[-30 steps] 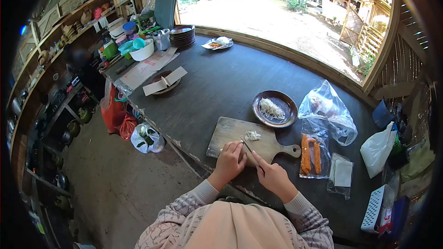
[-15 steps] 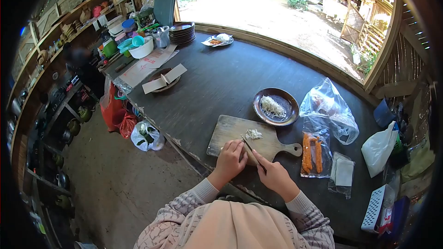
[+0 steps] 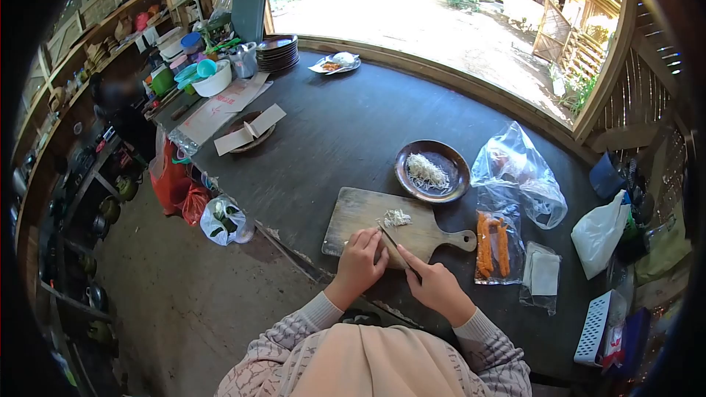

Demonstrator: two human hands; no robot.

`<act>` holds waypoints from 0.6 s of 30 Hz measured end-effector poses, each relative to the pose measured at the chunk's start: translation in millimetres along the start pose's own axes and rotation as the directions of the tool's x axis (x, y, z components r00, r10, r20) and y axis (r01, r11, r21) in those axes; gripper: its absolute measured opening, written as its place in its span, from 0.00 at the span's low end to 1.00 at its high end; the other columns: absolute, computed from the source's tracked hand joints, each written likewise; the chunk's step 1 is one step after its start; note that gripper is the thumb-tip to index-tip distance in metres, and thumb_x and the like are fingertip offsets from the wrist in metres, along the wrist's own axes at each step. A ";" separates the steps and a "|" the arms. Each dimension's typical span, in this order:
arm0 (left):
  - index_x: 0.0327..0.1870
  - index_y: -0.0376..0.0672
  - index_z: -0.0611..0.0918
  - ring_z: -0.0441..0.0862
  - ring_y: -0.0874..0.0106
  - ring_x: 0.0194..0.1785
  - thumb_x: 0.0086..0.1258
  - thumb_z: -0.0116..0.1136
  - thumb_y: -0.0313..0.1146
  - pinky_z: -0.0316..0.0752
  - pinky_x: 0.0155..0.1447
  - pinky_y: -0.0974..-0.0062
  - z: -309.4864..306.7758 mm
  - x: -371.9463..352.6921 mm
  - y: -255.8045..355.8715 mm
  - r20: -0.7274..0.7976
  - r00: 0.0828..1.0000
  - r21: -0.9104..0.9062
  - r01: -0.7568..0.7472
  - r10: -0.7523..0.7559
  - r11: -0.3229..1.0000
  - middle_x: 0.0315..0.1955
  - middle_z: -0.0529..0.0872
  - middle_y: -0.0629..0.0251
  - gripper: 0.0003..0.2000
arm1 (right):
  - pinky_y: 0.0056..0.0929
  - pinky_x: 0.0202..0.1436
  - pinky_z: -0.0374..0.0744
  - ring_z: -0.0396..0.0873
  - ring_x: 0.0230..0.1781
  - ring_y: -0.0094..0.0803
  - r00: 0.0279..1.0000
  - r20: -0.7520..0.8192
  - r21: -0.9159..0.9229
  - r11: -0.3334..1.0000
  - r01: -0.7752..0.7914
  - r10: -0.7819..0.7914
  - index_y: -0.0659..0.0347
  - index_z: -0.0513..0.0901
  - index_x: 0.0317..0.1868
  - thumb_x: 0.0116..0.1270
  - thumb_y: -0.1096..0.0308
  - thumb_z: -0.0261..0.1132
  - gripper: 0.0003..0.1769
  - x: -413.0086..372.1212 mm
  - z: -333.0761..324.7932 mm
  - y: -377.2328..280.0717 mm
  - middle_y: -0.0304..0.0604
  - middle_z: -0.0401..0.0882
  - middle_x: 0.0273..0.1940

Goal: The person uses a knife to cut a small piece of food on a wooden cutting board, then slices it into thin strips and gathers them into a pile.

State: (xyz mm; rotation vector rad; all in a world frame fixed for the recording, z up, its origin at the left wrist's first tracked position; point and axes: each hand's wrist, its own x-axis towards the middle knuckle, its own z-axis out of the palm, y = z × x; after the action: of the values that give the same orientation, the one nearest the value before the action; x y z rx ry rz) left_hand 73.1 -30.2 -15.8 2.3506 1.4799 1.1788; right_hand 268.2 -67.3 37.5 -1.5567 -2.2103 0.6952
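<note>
A wooden cutting board with a round handle lies on the dark table near me. Thin pale shreds are heaped on it. My right hand is closed on a knife, whose blade points up and left over the board. My left hand rests at the board's near edge, fingers bent and pressed together beside the blade; what they hold is too hidden to name. Behind the board stands a brown plate with a pile of pale shreds.
Right of the board lie a packet of orange sticks, a clear plastic bag and a white bag. Stacked plates and a bowl with cardboard strips are farther left. A person stands at the left shelves.
The camera view has shifted slightly, so the table's things sit a little farther left. My hands remain at the board with the knife, in almost the same pose.
</note>
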 end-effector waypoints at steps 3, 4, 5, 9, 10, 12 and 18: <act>0.50 0.28 0.81 0.77 0.54 0.57 0.62 0.63 0.31 0.74 0.62 0.61 -2.0 1.9 1.5 -0.018 1.000 0.015 -0.025 0.026 1.000 0.51 0.81 0.50 0.19 | 0.50 0.31 0.81 0.82 0.22 0.55 1.000 -0.015 0.021 1.000 0.022 -0.021 0.35 0.70 0.72 0.69 0.65 0.59 0.31 0.7 1.3 2.0 0.55 0.80 0.21; 0.50 0.28 0.81 0.77 0.54 0.57 0.62 0.63 0.31 0.74 0.62 0.61 -2.1 1.6 1.4 -0.020 0.999 0.017 -0.025 0.025 1.000 0.51 0.81 0.50 0.19 | 0.50 0.31 0.81 0.82 0.22 0.55 0.999 -0.019 0.028 0.999 0.029 -0.028 0.36 0.70 0.72 0.69 0.66 0.59 0.31 0.8 1.9 2.0 0.55 0.80 0.21; 0.50 0.28 0.81 0.77 0.54 0.57 0.62 0.63 0.31 0.74 0.62 0.61 -2.1 1.5 1.4 -0.023 0.999 0.019 -0.026 0.026 1.000 0.51 0.81 0.50 0.19 | 0.50 0.30 0.81 0.82 0.22 0.55 0.999 -0.024 0.034 0.999 0.036 -0.035 0.37 0.71 0.72 0.69 0.66 0.60 0.31 0.7 2.1 2.0 0.56 0.80 0.21; 0.52 0.28 0.81 0.77 0.53 0.58 0.63 0.63 0.31 0.73 0.63 0.60 -0.9 0.6 0.4 -0.010 1.000 -0.004 -0.003 0.003 1.000 0.52 0.81 0.50 0.19 | 0.50 0.30 0.81 0.81 0.21 0.55 0.998 -0.041 0.037 0.998 0.055 -0.054 0.39 0.71 0.72 0.68 0.67 0.60 0.31 0.8 2.5 2.0 0.56 0.79 0.20; 0.52 0.29 0.81 0.77 0.53 0.58 0.63 0.63 0.31 0.73 0.63 0.60 -1.2 0.6 0.6 -0.010 1.000 -0.003 -0.001 0.001 1.000 0.52 0.81 0.50 0.19 | 0.50 0.30 0.80 0.81 0.21 0.54 0.998 -0.036 0.039 0.998 0.050 -0.049 0.39 0.71 0.72 0.68 0.67 0.60 0.31 0.8 1.9 1.2 0.56 0.79 0.20; 0.52 0.29 0.81 0.77 0.53 0.57 0.63 0.63 0.31 0.73 0.63 0.60 -2.1 1.1 1.5 -0.013 1.000 -0.002 0.002 -0.002 1.000 0.52 0.82 0.50 0.19 | 0.49 0.29 0.80 0.81 0.21 0.54 0.999 -0.026 0.044 0.998 0.041 -0.040 0.40 0.71 0.72 0.68 0.67 0.60 0.31 0.8 0.2 -0.7 0.56 0.79 0.20; 0.51 0.28 0.82 0.78 0.54 0.56 0.63 0.63 0.31 0.74 0.62 0.61 -0.3 0.9 0.3 -0.028 1.000 -0.006 0.002 -0.002 1.000 0.51 0.82 0.50 0.18 | 0.50 0.29 0.80 0.81 0.21 0.54 0.998 -0.032 0.020 0.998 0.057 -0.057 0.40 0.71 0.72 0.68 0.68 0.60 0.31 0.5 1.2 0.3 0.56 0.78 0.19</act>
State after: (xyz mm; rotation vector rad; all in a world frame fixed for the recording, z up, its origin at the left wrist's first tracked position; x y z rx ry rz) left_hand 73.3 -29.8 -15.0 2.3374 1.4853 1.2190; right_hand 267.7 -67.0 36.3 -1.4784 -2.2082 0.6697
